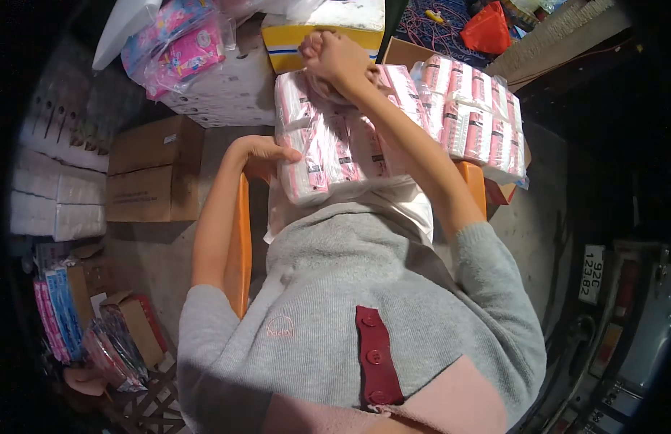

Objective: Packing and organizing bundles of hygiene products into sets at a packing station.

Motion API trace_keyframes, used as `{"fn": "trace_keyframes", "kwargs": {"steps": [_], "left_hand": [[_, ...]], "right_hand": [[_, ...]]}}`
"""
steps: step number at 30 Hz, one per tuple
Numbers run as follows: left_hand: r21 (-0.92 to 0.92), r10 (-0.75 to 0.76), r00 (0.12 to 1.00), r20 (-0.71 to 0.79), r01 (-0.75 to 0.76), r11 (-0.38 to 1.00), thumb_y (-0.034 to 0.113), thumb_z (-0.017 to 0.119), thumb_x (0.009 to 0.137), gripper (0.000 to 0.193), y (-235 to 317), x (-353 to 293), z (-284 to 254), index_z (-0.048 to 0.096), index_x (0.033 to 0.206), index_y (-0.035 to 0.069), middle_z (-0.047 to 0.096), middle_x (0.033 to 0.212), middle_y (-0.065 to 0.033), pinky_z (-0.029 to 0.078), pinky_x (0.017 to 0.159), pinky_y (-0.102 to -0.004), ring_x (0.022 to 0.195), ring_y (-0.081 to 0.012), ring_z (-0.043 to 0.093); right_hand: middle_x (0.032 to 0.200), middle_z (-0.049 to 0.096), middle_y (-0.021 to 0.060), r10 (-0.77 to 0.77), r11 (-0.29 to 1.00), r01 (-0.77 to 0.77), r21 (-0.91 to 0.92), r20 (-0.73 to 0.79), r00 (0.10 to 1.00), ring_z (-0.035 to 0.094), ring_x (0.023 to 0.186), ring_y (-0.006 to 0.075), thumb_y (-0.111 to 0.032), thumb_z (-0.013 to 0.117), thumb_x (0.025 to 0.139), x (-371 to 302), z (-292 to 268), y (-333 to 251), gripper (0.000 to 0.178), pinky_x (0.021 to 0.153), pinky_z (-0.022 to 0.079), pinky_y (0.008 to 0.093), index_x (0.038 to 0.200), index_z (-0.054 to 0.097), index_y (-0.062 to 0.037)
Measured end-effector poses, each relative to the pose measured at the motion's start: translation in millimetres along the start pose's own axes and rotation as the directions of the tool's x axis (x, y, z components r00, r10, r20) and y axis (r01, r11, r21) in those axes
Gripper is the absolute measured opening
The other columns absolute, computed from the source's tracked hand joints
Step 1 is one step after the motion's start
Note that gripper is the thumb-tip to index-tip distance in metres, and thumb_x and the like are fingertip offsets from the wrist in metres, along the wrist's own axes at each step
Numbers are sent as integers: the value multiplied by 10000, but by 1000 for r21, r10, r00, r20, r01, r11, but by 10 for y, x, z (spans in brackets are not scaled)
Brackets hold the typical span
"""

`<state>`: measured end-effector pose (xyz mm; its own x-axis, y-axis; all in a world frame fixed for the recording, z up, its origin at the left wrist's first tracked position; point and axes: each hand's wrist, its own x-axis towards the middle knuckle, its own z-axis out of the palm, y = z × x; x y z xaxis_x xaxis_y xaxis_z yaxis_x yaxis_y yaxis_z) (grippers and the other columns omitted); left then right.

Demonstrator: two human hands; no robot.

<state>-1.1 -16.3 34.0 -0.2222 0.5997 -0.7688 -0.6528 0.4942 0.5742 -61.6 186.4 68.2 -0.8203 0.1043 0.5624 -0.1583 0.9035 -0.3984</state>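
A clear-wrapped bundle of pink-and-white soft packs (342, 148) lies across my lap, its plastic film shiny and wrinkled. My left hand (261, 150) grips the bundle's left side, thumb on the near corner and the other fingers mostly out of sight. Over the far edge of the same bundle, my right hand (337, 59) is closed with its fingers curled in. What lies inside that hand, if anything, is hidden. Just to the right sits a second wrapped bundle of similar packs (480, 119), its plastic film bunched at the edges.
An orange chair (241, 249) shows on both sides of me. A yellow-and-white box (285, 47) stands beyond the bundle. At left are a brown carton (153, 170), white wrapped stacks (78, 202) and pink-and-blue packages (187, 50). A motorbike (617, 325) stands at right.
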Motion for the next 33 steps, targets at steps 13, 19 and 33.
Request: {"fn": "trace_keyframes", "kwargs": {"steps": [13,19,33], "left_hand": [[202,14,999,31,-20,979,238,759,662,494,-71,30,-105,554,1062,31,603,973,-113,470,747,-434,855,-259,583],[203,6,1000,27,-11,979,224,754,668,499,-20,-2,-69,548,1085,43,603,994,-104,476,728,-429,856,-252,589],[104,55,998,34,-58,993,156,731,669,531,-45,-63,-25,513,1137,33,598,1031,-129,463,767,-472,906,-288,585]], "right_hand": [[760,527,90,-322,941,314,-127,-53,945,534,703,240,-316,662,628,-911,-579,-281,271,574,404,367,833,596,-152],[852,537,71,-392,920,392,20,99,915,539,748,233,-267,703,583,-1635,-1432,-360,363,643,412,362,914,614,-147],[789,591,88,176,956,-175,-234,-18,984,598,718,262,-348,663,653,-737,-1189,844,386,630,479,349,975,621,-141]]}}
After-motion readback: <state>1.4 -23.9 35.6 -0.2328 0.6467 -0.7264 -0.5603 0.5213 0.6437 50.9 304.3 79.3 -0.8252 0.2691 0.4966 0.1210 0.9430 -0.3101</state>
